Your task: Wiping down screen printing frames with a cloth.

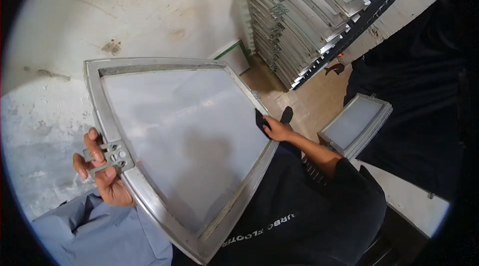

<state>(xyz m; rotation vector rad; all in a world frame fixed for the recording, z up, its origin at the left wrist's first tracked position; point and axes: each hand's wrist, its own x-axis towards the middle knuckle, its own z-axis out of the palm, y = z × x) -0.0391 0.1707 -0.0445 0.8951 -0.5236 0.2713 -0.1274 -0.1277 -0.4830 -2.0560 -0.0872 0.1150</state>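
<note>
A large aluminium screen printing frame (pixel 149 191) with pale, translucent mesh (pixel 176 116) is tilted up in front of me. My left hand (pixel 112 180) grips its left side rail at a perforated metal bracket (pixel 119 155), thumb and fingers around the bracket. On the opposite rail, my right hand (pixel 277 128) is closed at the frame's edge. A small black piece (pixel 261 122), perhaps cloth, shows beneath the right thumb, against the inner edge; its exact nature is unclear. The right-hand fingers under the rail are hidden.
A tall stack of similar metal frames (pixel 295 26) stands in a black rack (pixel 359 19) at the upper right. Smaller frames (pixel 351 125) are piled at right beside black cloth (pixel 411 116). A stained wall (pixel 149 11) rises at left, above grey fabric (pixel 104 228).
</note>
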